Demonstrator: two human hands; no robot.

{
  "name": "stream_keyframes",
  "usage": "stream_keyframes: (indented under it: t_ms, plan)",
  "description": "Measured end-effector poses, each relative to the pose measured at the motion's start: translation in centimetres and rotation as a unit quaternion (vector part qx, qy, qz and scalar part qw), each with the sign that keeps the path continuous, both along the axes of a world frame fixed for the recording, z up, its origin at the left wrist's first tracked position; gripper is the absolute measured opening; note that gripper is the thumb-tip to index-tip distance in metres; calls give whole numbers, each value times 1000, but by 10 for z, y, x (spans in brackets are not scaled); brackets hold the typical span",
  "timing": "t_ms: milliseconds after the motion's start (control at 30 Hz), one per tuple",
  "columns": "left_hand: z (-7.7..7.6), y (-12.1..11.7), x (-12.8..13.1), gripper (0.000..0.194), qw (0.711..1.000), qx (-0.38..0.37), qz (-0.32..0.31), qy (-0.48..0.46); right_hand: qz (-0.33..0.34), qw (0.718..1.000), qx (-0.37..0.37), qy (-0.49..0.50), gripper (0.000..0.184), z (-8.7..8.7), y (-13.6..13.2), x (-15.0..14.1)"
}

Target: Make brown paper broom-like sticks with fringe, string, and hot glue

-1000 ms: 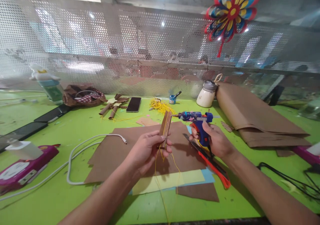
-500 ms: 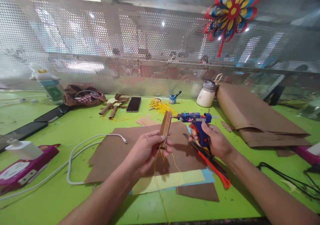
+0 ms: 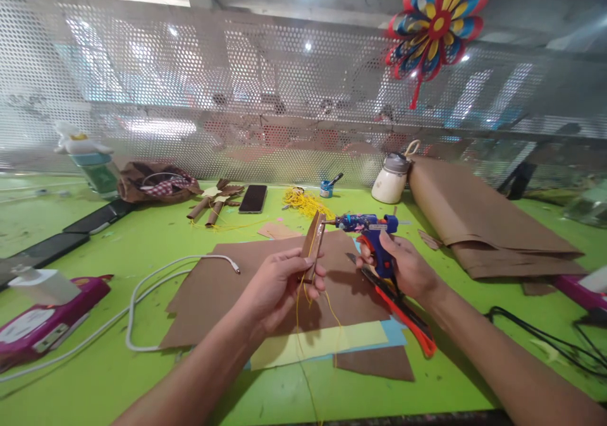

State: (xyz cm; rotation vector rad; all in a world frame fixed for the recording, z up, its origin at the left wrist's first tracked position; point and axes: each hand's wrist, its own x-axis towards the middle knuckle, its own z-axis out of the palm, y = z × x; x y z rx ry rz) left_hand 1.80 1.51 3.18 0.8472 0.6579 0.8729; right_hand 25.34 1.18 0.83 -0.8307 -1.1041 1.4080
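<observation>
My left hand point(image 3: 279, 284) is closed around a narrow brown paper strip point(image 3: 313, 241) held upright, and a thin yellow string point(image 3: 303, 325) hangs down from it. My right hand point(image 3: 403, 265) grips a blue glue gun point(image 3: 367, 227) by its handle. The gun's nozzle points left and touches the top of the strip. Both hands hover above a large brown sheet point(image 3: 222, 287) lying on the green table point(image 3: 95, 375). Yellow and blue sheets point(image 3: 332, 340) lie under the brown one.
Orange-handled scissors point(image 3: 403, 312) lie under my right wrist. A white cable point(image 3: 142, 299) curls at left by a magenta box point(image 3: 42, 322). Folded brown paper point(image 3: 478, 224), a white jug point(image 3: 391, 179), a phone point(image 3: 253, 197), paper rolls point(image 3: 213, 201) and yellow thread point(image 3: 303, 200) sit farther back. Black cords point(image 3: 545, 337) run at right.
My right hand has brought the glue gun a little leftward, so its nozzle now meets the top of the strip. My left hand has held still.
</observation>
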Motion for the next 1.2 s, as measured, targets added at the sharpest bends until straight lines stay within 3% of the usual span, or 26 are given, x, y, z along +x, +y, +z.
stream_keyframes:
  t_ms: [1200]
  plan:
    - [-3,5,-2,15,1000,27,9,6,26,1000,15,-5,31,-6,2,-2]
